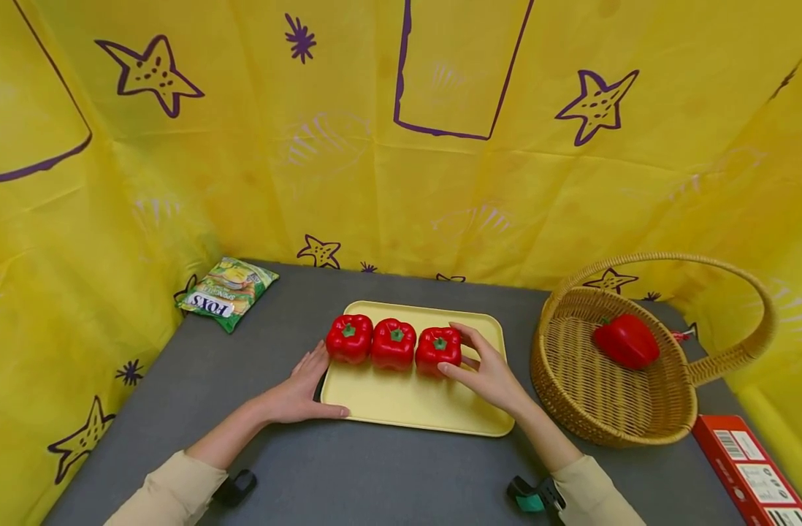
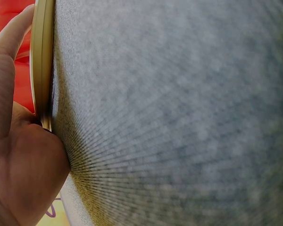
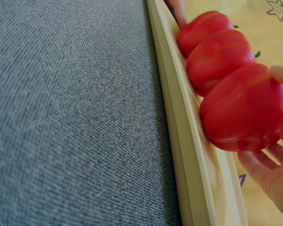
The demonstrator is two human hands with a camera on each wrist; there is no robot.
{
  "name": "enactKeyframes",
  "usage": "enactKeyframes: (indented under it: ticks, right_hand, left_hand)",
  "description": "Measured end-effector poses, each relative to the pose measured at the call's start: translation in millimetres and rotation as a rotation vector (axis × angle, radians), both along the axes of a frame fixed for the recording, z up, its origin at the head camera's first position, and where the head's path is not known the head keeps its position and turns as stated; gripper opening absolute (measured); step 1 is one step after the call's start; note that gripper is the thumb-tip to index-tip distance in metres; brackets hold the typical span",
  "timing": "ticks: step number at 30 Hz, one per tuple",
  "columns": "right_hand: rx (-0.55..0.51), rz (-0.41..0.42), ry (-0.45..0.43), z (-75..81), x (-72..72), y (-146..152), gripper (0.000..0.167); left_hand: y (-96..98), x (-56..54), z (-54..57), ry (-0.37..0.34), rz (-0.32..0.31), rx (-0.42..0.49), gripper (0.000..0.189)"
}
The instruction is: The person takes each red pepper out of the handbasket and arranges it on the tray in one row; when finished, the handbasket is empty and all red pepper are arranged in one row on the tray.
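Three red bell peppers stand in a row on a yellow tray (image 1: 407,405), green stems up. My right hand (image 1: 483,369) grips the right-hand bell pepper (image 1: 438,352), thumb at its near side and fingers round its right side. In the right wrist view this bell pepper (image 3: 245,113) sits nearest, between thumb and fingertips. The middle bell pepper (image 1: 393,345) is close beside it. My left hand (image 1: 296,394) rests along the tray's left edge, fingers extended near the left bell pepper (image 1: 349,340). Its thumb lies straight at the near left corner; the left wrist view shows the palm against the tray rim (image 2: 43,61).
Right of the tray stands a wicker basket (image 1: 548,387) with a tall handle and another red bell pepper (image 1: 627,342) inside. A red box (image 1: 749,467) with white labels lies at the front right. A green snack packet (image 1: 230,292) lies at the back left.
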State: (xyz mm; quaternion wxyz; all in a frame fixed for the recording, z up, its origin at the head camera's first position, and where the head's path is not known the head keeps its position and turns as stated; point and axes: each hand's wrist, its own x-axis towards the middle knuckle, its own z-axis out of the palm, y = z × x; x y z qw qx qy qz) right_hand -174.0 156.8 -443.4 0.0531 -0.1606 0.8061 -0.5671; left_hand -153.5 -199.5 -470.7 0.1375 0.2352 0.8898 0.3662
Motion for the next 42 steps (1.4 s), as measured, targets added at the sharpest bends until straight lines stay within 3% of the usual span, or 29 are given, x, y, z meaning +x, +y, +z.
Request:
enactKeyframes:
  ticks: [11,24,29,34,42]
  right_hand:
    - [0.023,0.010,0.004,-0.4,0.0,0.9,0.092]
    - [0.010,0.012,-0.007,11.1,4.6,-5.4,0.087]
    - [0.026,0.003,0.008,6.0,3.4,-1.0,0.087]
    - [0.003,-0.006,0.059,7.2,6.0,7.1,0.081]
    - [0.006,-0.029,0.159,24.2,13.7,22.3,0.065]
  left_hand:
    - [1.0,-2.8,3.4,-0.007,0.000,-0.015,0.117]
    - [1.9,-5.4,2.4,0.004,-0.011,-0.015,0.117]
    - [1.9,-4.6,1.2,0.006,-0.010,-0.017,0.117]
    - [1.6,-3.1,1.3,0.003,-0.010,-0.012,0.117]
    - [0.2,-1.4,1.1,-0.008,-0.002,-0.007,0.116]
